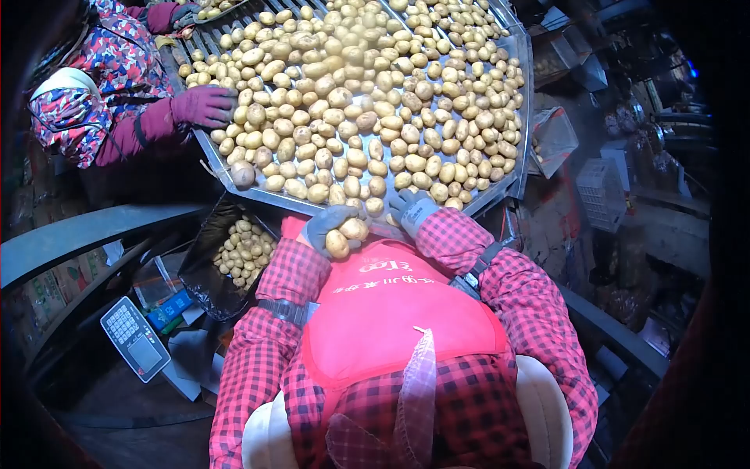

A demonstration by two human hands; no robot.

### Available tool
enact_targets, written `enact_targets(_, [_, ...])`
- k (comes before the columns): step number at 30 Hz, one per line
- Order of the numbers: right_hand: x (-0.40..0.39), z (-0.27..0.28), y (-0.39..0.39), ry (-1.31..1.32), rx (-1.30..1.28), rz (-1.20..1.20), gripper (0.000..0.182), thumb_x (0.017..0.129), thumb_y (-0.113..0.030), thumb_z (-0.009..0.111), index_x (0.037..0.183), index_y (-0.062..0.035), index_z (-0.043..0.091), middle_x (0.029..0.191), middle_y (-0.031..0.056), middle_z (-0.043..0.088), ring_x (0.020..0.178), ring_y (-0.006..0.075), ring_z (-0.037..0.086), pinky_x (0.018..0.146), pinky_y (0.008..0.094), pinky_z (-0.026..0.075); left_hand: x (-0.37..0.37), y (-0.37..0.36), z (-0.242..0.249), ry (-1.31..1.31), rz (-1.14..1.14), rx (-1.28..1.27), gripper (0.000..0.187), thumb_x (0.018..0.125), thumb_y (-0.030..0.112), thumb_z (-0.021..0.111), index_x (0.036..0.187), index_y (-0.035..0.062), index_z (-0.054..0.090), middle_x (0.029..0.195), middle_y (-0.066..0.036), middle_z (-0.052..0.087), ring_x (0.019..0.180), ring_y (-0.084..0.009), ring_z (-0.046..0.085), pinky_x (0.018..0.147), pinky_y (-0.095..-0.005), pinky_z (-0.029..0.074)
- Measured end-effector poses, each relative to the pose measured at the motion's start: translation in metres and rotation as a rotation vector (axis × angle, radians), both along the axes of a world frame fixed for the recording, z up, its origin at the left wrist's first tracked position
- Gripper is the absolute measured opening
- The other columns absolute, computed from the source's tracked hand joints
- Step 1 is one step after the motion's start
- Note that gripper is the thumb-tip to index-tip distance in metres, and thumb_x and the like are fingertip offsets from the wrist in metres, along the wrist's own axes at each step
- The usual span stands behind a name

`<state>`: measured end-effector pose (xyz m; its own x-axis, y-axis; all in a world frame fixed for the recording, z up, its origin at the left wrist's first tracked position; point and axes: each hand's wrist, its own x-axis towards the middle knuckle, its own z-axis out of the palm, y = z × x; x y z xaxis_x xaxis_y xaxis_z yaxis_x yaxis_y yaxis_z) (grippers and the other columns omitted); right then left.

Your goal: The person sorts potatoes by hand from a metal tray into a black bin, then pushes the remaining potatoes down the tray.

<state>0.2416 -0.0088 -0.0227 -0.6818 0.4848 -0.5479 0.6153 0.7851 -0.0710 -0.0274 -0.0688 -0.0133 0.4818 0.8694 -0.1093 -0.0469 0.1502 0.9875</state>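
Many potatoes (pixel 367 121) are spread over a metal sorting table (pixel 525 117). My left hand (pixel 324 227), in a grey glove, is closed round potatoes (pixel 344 237) at the table's near edge, in front of the red apron. Just to the right, my right hand (pixel 410 208), also gloved, rests at the near edge beside loose potatoes. Its fingertips reach in among them, and whether it grips one is hidden.
A co-worker's purple-gloved hand (pixel 205 107) lies at the table's left edge. Below left are a black-lined container (pixel 205 270) of potatoes and a weighing scale (pixel 135 338). A white crate (pixel 600 194) stands at the right.
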Motion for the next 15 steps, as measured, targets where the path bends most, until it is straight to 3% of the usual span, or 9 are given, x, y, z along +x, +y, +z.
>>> enact_targets(3, [0.009,-0.008,0.009,0.021,0.002,-0.017,0.028,0.088,-0.019,0.058,0.114,-0.0220,0.067,0.124,-0.0001,0.055,0.120,0.0218,0.050,0.090,0.0415,0.047,0.007,0.006,0.000,-0.828,0.092,-1.104,0.046,0.097,0.029,0.063,0.132,-0.0002,0.054,0.122,-0.016,0.062,0.109,-0.0328,0.062,0.091,-0.0397,0.053])
enact_targets(4, [0.014,-0.006,0.012,0.119,0.021,-0.045,0.031,0.087,-0.017,0.061,0.117,-0.0185,0.065,0.118,0.0043,0.058,0.114,0.0258,0.055,0.089,0.0432,0.048,0.011,0.007,0.009,-0.805,0.089,-1.115,0.048,0.098,0.031,0.060,0.132,-0.0006,0.054,0.123,-0.016,0.061,0.110,-0.0319,0.062,0.091,-0.0393,0.053])
enact_targets(7, [0.002,0.016,0.009,0.626,-0.184,-0.545,0.036,0.084,-0.019,0.064,0.119,-0.0124,0.062,0.116,0.0118,0.060,0.109,0.0319,0.058,0.089,0.0449,0.048,0.022,0.012,0.022,-0.772,0.095,-1.156,0.054,0.100,0.039,0.056,0.135,-0.0015,0.051,0.122,-0.016,0.060,0.107,-0.0282,0.061,0.088,-0.0361,0.053])
enact_targets(8, [-0.009,-0.001,0.003,0.940,-0.083,-0.589,0.050,0.079,-0.025,0.069,0.125,-0.0080,0.058,0.114,0.0182,0.062,0.107,0.0343,0.060,0.093,0.0450,0.047,0.026,0.014,0.022,-0.783,0.094,-1.185,0.056,0.100,0.040,0.056,0.136,-0.0016,0.049,0.119,-0.016,0.059,0.103,-0.0263,0.061,0.084,-0.0338,0.054])
enact_targets(9, [-0.017,0.021,0.001,0.892,-0.199,-0.566,0.052,0.079,-0.024,0.070,0.128,-0.0088,0.058,0.119,0.0182,0.062,0.111,0.0341,0.059,0.095,0.0439,0.047,0.029,0.016,0.021,-0.794,0.087,-1.214,0.058,0.100,0.042,0.055,0.137,-0.0017,0.047,0.116,-0.016,0.059,0.099,-0.0243,0.060,0.079,-0.0314,0.054])
enact_targets(11, [-0.029,0.088,0.002,0.797,-0.424,-0.515,0.056,0.079,-0.021,0.073,0.133,-0.0106,0.058,0.128,0.0183,0.061,0.120,0.0337,0.058,0.101,0.0419,0.047,0.035,0.014,0.023,-0.884,0.184,-1.122,0.064,0.098,0.051,0.053,0.139,0.0031,0.045,0.123,-0.019,0.057,0.104,-0.0272,0.060,0.085,-0.0365,0.053])
enact_targets(12, [-0.029,0.081,0.010,0.939,-0.638,-0.576,0.055,0.080,-0.023,0.073,0.132,-0.0097,0.059,0.127,0.0189,0.062,0.118,0.0345,0.060,0.101,0.0404,0.047,0.034,0.013,0.028,-0.900,0.299,-1.193,0.065,0.097,0.053,0.051,0.138,0.0032,0.046,0.123,-0.021,0.057,0.105,-0.0302,0.060,0.086,-0.0388,0.054])
enact_targets(13, [-0.023,0.069,0.016,0.976,-0.559,-0.742,0.053,0.081,-0.023,0.073,0.130,-0.0100,0.060,0.126,0.0186,0.062,0.116,0.0347,0.060,0.101,0.0405,0.048,0.032,0.013,0.035,-0.914,0.417,-1.258,0.067,0.096,0.056,0.050,0.138,0.0032,0.046,0.122,-0.022,0.057,0.106,-0.0332,0.060,0.086,-0.0411,0.054])
enact_targets(15, [0.009,0.036,0.028,1.034,-0.390,-1.068,0.049,0.082,-0.023,0.072,0.128,-0.0105,0.062,0.123,0.0181,0.063,0.113,0.0351,0.061,0.100,0.0407,0.048,0.003,-0.007,0.016,-0.993,0.202,-0.950,0.071,0.093,0.057,0.051,0.136,0.0011,0.047,0.120,-0.026,0.056,0.109,-0.0395,0.058,0.087,-0.0470,0.054])
